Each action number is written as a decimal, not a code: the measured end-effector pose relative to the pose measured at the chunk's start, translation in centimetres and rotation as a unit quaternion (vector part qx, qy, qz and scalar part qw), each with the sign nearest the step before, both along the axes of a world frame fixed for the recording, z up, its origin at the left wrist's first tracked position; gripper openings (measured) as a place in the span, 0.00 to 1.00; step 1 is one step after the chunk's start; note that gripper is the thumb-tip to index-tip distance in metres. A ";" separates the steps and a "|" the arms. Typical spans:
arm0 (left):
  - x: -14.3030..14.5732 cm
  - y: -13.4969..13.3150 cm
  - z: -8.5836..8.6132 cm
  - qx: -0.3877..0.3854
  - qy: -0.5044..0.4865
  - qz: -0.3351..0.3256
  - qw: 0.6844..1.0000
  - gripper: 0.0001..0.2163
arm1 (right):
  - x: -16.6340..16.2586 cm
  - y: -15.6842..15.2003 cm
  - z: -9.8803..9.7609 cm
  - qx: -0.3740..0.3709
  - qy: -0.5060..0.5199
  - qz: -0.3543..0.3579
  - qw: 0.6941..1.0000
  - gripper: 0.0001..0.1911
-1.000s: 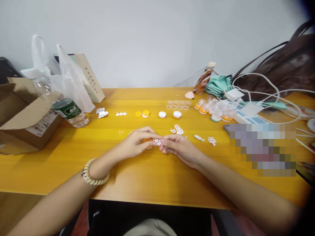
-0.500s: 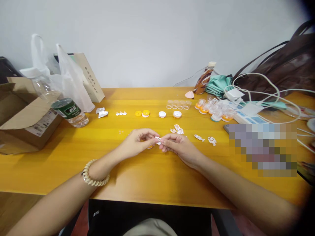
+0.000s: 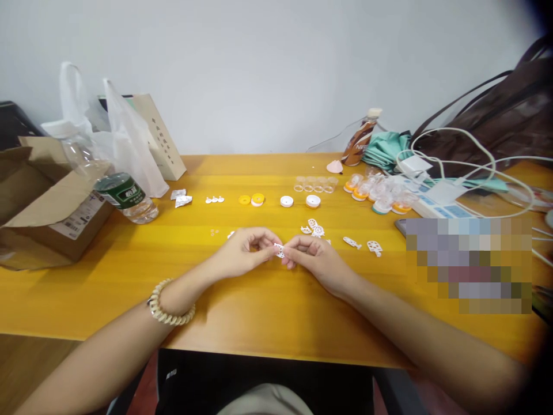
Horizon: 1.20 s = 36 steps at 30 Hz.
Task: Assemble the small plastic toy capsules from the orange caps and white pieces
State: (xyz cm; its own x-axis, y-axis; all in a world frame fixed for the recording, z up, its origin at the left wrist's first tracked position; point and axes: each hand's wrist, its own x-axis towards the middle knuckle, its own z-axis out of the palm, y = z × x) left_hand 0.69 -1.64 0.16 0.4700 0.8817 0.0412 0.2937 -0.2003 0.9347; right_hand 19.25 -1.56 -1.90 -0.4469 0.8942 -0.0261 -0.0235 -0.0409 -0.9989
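Between my two hands is a small white openwork plastic piece (image 3: pixel 279 250), held just above the table. My left hand (image 3: pixel 248 251) pinches its left side with thumb and forefinger. From the other side, my right hand (image 3: pixel 311 256) pinches it too. Fingertips cover much of the piece. Just beyond my right hand lies a loose group of similar white cut-out pieces (image 3: pixel 317 230). Two more, an elongated piece (image 3: pixel 352 242) and a wheel-like piece (image 3: pixel 374 248), lie farther right. White round caps (image 3: pixel 286 201) and yellow discs (image 3: pixel 245 199) are lined up behind my hands.
At left stand a cardboard box (image 3: pixel 52 213), a water bottle (image 3: pixel 125 196) and a white plastic bag (image 3: pixel 129 138). Clear cups (image 3: pixel 317 184), domed capsules (image 3: pixel 384 199), a power strip (image 3: pixel 444 204) with cables and a drink bottle (image 3: pixel 360 138) occupy the back right.
Both hands keep their pinch on the white piece, which has turned slightly between the fingertips. The whole view has shifted a little; the things on the table stay put.
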 end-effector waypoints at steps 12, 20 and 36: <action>0.2 -0.7 0.4 0.102 0.043 0.013 0.994 0.07 | -0.2 -0.3 0.0 -0.007 0.009 0.005 1.000 0.12; -0.3 -1.0 0.9 0.224 0.083 -0.017 0.971 0.04 | -0.5 -0.9 0.3 -0.008 0.036 -0.015 0.999 0.11; 1.8 4.1 0.6 0.286 0.209 -0.059 0.933 0.09 | 1.8 1.9 1.4 0.116 0.150 -0.307 0.933 0.12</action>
State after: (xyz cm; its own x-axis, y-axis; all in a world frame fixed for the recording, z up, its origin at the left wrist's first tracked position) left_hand 2.47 2.44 0.77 0.6437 0.7120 0.2806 0.5527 -0.6861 0.4730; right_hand 21.07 0.33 -0.49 0.1953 0.9498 0.2445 -0.2505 0.2894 -0.9238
